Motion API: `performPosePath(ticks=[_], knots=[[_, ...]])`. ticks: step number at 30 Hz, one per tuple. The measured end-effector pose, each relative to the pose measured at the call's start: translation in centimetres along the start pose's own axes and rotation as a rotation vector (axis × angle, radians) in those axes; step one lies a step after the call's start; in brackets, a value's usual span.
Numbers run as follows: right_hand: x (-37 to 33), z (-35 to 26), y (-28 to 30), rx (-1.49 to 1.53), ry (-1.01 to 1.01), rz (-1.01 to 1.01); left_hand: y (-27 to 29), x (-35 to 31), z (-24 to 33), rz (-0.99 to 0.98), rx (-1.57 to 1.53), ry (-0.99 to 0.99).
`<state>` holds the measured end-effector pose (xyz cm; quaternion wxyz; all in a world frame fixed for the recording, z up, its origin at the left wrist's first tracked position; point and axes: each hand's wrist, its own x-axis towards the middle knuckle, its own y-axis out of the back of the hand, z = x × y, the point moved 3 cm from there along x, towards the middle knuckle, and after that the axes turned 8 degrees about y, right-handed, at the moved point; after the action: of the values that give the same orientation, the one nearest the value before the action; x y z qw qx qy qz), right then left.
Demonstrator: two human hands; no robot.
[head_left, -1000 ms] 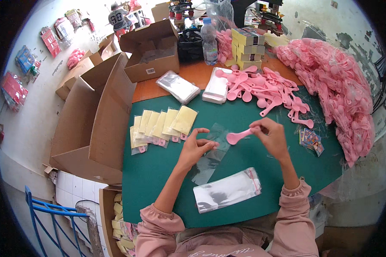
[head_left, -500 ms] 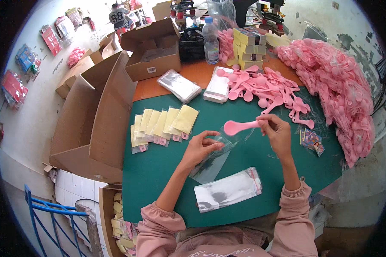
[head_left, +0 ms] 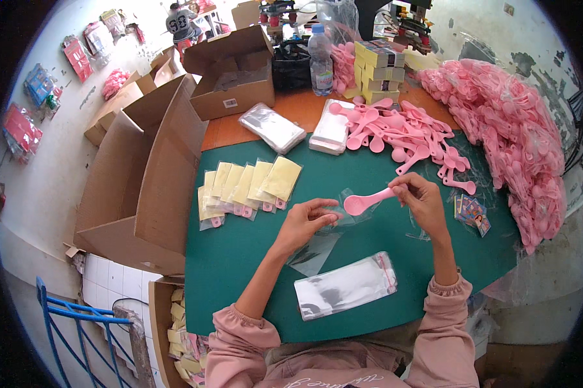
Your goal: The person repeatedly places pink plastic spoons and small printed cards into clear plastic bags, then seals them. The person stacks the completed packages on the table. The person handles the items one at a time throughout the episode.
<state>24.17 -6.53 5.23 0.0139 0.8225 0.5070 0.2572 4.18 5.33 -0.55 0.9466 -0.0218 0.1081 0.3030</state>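
Note:
My right hand (head_left: 421, 202) pinches the handle end of a pink plastic measuring spoon (head_left: 364, 202). The spoon's round bowl points left, close to the fingertips of my left hand (head_left: 309, 223). A clear plastic bag (head_left: 313, 253) hangs from the curled left fingers, its upper part spreading behind the bowl. Whether the bowl is inside the bag's mouth I cannot tell. On the green mat (head_left: 253, 284) below lies a stack of flat clear bags (head_left: 346, 284). Left of my hands, several filled bags (head_left: 245, 191) with yellow cards and pink handles overlap in a row.
Loose pink spoons (head_left: 401, 129) are heaped at the back, before stacked card bundles (head_left: 379, 71). A large mound of bagged spoons (head_left: 498, 136) covers the right edge. Small printed cards (head_left: 472, 213) lie right. Cardboard boxes (head_left: 127, 174) stand left; a water bottle (head_left: 320, 61) is at the back.
The spoon's bowl has dipped and shifted slightly right, so the spoon now slants down to the left. The bag's upper part has spread out behind the bowl.

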Motion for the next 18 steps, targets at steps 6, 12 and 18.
performPosePath(ticks=[6,12,18], knots=[[0.0,-0.5,-0.4,0.04,0.02,0.007,-0.2,0.0,0.1,0.02,-0.001,0.012],[-0.4,-0.6,-3.0,0.168,-0.093,-0.15,-1.4,-0.2,0.0,-0.083,-0.017,-0.041],[-0.5,-0.7,-3.9,0.142,0.003,0.006,-1.6,0.5,-0.2,-0.304,0.078,0.078]])
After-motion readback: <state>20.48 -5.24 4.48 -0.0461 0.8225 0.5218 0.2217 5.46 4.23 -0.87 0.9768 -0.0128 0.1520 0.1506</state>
